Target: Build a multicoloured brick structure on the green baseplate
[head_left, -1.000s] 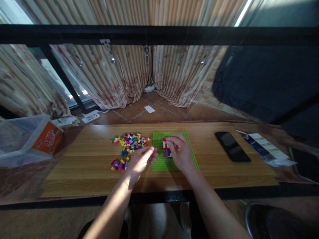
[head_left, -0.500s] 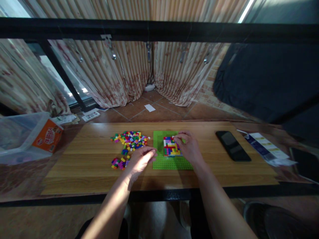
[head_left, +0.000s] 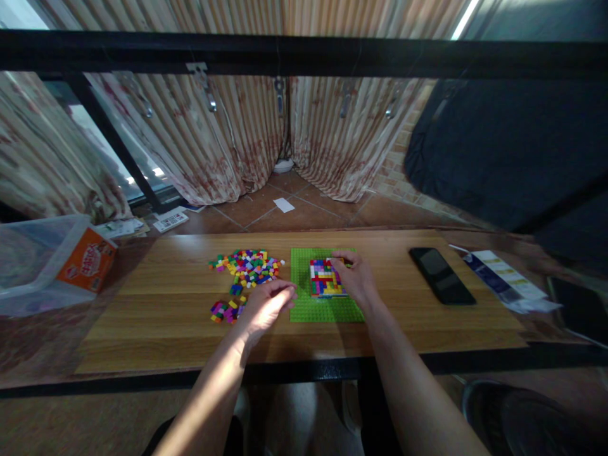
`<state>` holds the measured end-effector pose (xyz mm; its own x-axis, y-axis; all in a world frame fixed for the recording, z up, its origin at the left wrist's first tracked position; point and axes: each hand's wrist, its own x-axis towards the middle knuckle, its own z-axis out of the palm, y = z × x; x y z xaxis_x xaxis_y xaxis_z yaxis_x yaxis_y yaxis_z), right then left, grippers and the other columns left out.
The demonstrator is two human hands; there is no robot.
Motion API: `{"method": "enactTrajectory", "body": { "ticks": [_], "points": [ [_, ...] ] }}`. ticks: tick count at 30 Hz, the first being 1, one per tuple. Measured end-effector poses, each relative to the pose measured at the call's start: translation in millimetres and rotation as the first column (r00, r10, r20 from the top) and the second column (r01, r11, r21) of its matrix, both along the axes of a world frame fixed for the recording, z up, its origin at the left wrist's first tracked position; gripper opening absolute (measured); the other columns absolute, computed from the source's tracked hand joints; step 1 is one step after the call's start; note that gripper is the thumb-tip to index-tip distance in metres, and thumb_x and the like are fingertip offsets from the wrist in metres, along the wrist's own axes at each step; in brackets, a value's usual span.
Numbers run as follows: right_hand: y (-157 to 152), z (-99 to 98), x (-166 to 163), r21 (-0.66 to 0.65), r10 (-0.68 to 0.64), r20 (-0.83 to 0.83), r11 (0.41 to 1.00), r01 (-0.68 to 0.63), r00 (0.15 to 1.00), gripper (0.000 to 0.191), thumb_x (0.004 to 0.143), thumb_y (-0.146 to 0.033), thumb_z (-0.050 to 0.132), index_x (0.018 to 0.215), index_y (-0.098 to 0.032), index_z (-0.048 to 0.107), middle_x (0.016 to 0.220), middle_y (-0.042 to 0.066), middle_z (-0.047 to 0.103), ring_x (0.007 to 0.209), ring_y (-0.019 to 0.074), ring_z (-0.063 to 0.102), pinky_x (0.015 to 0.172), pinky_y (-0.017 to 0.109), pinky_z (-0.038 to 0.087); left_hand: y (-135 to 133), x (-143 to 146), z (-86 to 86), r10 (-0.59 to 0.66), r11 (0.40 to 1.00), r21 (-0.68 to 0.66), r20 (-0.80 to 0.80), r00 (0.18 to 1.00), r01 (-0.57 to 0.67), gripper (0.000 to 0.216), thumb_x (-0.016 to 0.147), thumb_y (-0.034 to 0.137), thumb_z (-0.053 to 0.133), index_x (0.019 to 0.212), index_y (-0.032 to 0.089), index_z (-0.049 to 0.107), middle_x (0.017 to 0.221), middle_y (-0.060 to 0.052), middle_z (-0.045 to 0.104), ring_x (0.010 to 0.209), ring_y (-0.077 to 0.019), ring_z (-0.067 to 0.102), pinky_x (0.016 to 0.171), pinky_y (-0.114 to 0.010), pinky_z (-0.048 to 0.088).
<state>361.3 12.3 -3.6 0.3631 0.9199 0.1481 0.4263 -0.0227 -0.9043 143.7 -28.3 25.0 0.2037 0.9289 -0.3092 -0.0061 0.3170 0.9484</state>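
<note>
A green baseplate lies on the wooden table. On it sits a flat block of many-coloured small bricks. My right hand rests against the block's right side, fingers curled onto its far right corner. My left hand lies on the table at the baseplate's left edge, fingers held together and bent, touching the edge; whether they hold anything is hidden. A heap of loose coloured bricks lies left of the plate, and a smaller cluster sits nearer me.
A black phone lies right of the plate, with papers beyond it. At the far left stand a clear plastic bin and an orange box. A black metal bar crosses the top; curtains hang behind.
My right hand slid from on top of the brick block to its right side, uncovering the block. My left hand stayed at the plate's left edge.
</note>
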Motion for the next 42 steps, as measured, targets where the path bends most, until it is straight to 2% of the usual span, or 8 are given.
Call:
{"method": "enactTrajectory", "body": {
  "ticks": [10, 17, 23, 27, 30, 35, 39, 42],
  "points": [
    [3, -7.1, -4, -0.005, -0.002, -0.171, 1.0, 0.001, 0.985, 0.034, 0.068, -0.042, 0.063, 0.085, -0.015, 0.076, 0.073, 0.003, 0.071, 0.064, 0.0166, 0.061, 0.06, 0.028, 0.048, 0, 0, 1.5, -0.002, 1.0, 0.0, -0.011, 1.0, 0.002, 0.027, 0.068, 0.036, 0.076, 0.082, 0.014, 0.071, 0.078, -0.005, 0.07, 0.07, -0.0131, 0.064, 0.069, -0.026, 0.051],
    [1, -7.2, -5, -0.002, 0.011, -0.229, 1.0, -0.012, 0.973, 0.033, 0.066, -0.042, 0.065, 0.084, -0.015, 0.075, 0.077, 0.004, 0.072, 0.069, 0.0174, 0.063, 0.064, 0.03, 0.049, 1, -3, -1.9, 0.022, 1.0, 0.012, 0.0, 1.0, -0.022, 0.025, 0.067, 0.034, 0.077, 0.082, 0.014, 0.071, 0.077, -0.004, 0.07, 0.068, -0.0112, 0.062, 0.066, -0.024, 0.051],
    [-1, 0.2, -3, 0.046, 0.003, -0.516, 0.999, 0.024, 0.856, 0.037, 0.065, -0.052, 0.071, 0.079, -0.018, 0.071, 0.073, 0.002, 0.07, 0.066, 0.0153, 0.062, 0.061, 0.027, 0.048, 9, -16, -2.1, 0.059, 0.996, 0.077, -0.081, 0.995, -0.052, 0.021, 0.072, 0.033, 0.071, 0.083, 0.016, 0.072, 0.076, -0.004, 0.071, 0.058, -0.0094, 0.057, 0.054, -0.022, 0.045],
    [-3, 5.6, 4, 0.059, -0.077, -0.565, 0.989, 0.133, 0.822, 0.037, 0.064, -0.054, 0.072, 0.073, -0.018, 0.07, 0.073, 0.002, 0.069, 0.07, 0.0147, 0.062, 0.06, 0.025, 0.045, 11, -31, 0.6, 0.084, 0.986, 0.155, -0.183, 0.98, -0.055, 0.024, 0.071, 0.031, 0.07, 0.089, 0.016, 0.073, 0.086, -0.005, 0.074, 0.067, -0.013, 0.063, 0.062, -0.025, 0.05],
    [-3, 5.6, 9, 0.037, -0.108, -0.549, 0.988, 0.153, 0.829, 0.038, 0.063, -0.055, 0.072, 0.072, -0.018, 0.07, 0.072, 0.002, 0.068, 0.071, 0.0142, 0.061, 0.059, 0.024, 0.042, 11, -41, 1.8, 0.033, 0.974, 0.224, -0.259, 0.965, 0.026, 0.022, 0.069, 0.025, 0.069, 0.089, 0.015, 0.072, 0.089, -0.005, 0.074, 0.078, -0.016, 0.066, 0.072, -0.029, 0.052],
    [-4, 3.5, 11, 0.033, -0.13, -0.542, 0.984, 0.176, 0.83, 0.035, 0.065, -0.052, 0.072, 0.074, -0.019, 0.071, 0.076, 0.002, 0.069, 0.072, 0.0133, 0.061, 0.06, 0.024, 0.043, 8, -52, -2.7, -0.048, 0.942, 0.278, -0.437, 0.898, 0.186, 0.021, 0.071, 0.021, 0.064, 0.09, 0.015, 0.071, 0.089, -0.007, 0.074, 0.082, -0.0184, 0.066, 0.077, -0.033, 0.052],
    [-5, 4.4, 10, 0.045, -0.113, -0.524, 0.986, 0.16, 0.844, 0.033, 0.066, -0.051, 0.072, 0.072, -0.019, 0.069, 0.074, 0.003, 0.069, 0.072, 0.0142, 0.062, 0.06, 0.025, 0.044, 3, -53, -3.1, -0.099, 0.914, 0.265, -0.59, 0.801, 0.307, 0.027, 0.073, 0.015, 0.057, 0.096, 0.017, 0.07, 0.089, -0.006, 0.074, 0.078, -0.0182, 0.067, 0.073, -0.032, 0.051],
    [-6, 4.6, 10, 0.069, -0.088, -0.484, 0.988, 0.138, 0.87, 0.032, 0.069, -0.051, 0.07, 0.071, -0.019, 0.068, 0.071, 0.002, 0.067, 0.068, 0.0138, 0.061, 0.059, 0.025, 0.044, 0, -50, -0.1, -0.1, 0.862, 0.288, -0.709, 0.698, 0.417, 0.025, 0.07, 0.011, 0.057, 0.09, 0.019, 0.071, 0.085, -0.004, 0.073, 0.078, -0.019, 0.066, 0.073, -0.032, 0.048]
  ]
}}
